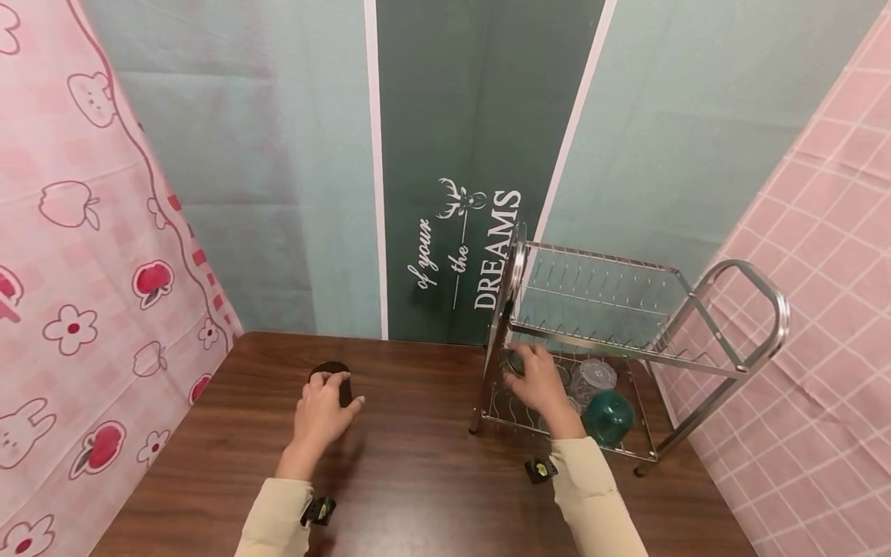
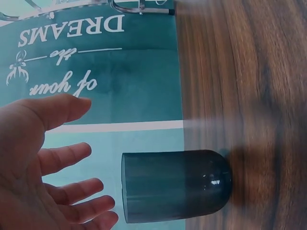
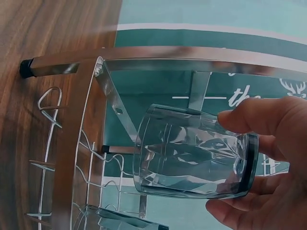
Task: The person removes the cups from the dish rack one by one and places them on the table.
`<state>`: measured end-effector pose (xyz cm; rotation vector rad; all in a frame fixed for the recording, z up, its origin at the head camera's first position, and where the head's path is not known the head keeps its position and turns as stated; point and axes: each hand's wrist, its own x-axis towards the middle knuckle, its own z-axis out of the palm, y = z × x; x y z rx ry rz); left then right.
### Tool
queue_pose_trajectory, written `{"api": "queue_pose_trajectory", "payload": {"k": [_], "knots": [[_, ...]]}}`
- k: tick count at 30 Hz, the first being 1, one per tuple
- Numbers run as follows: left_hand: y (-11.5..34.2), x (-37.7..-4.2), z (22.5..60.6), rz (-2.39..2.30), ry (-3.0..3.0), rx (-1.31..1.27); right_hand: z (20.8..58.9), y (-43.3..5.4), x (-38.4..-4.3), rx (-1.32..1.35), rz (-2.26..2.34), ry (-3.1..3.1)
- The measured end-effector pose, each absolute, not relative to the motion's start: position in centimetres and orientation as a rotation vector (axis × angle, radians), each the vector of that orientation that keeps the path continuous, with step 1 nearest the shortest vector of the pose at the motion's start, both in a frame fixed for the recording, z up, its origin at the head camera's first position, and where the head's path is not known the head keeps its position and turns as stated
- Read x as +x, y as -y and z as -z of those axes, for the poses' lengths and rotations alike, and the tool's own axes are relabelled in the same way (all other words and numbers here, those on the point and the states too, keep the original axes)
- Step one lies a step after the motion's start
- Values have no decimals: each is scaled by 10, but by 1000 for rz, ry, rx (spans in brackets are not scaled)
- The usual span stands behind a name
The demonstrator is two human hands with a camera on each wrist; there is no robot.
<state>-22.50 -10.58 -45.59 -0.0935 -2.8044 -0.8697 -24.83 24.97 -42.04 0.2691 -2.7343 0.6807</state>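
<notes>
A dark tinted glass (image 2: 177,187) with a rounded base stands upright on the table at the left. My left hand (image 1: 322,410) is just above its rim, fingers spread apart, and in the left wrist view a gap shows between fingertips and glass. On the right, my right hand (image 1: 543,383) reaches in beneath the upper tier of a metal dish rack (image 1: 781,313). It grips a clear faceted glass (image 3: 196,153) by the thick base, mouth downward, over the wire lower shelf. Thumb and fingers are on opposite sides of that base.
A green glass (image 1: 609,418) and a clear patterned glass (image 1: 597,375) sit on the lower shelf beside my right hand. Another clear glass (image 3: 120,220) shows low in the right wrist view. Metal posts and the upper tier surround the right hand. Fabric curtains (image 1: 313,155) border the wooden table (image 1: 418,464).
</notes>
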Motion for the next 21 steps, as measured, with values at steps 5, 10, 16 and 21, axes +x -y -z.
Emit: {"api": "queue_pose_trajectory", "payload": {"k": [5,10,16,21], "knots": [[101,-219,456,871,2799,-117,420,-251,-240,256,-713,2744],[95,-214,456,865,2781,-143,419,-251,-232,225,-740,2751],[88,-208,457,870,2769,-175,421,-249,-220,209,-742,2739],[82,-205,459,910,2748,-179,423,-249,-211,215,-754,2736]]}}
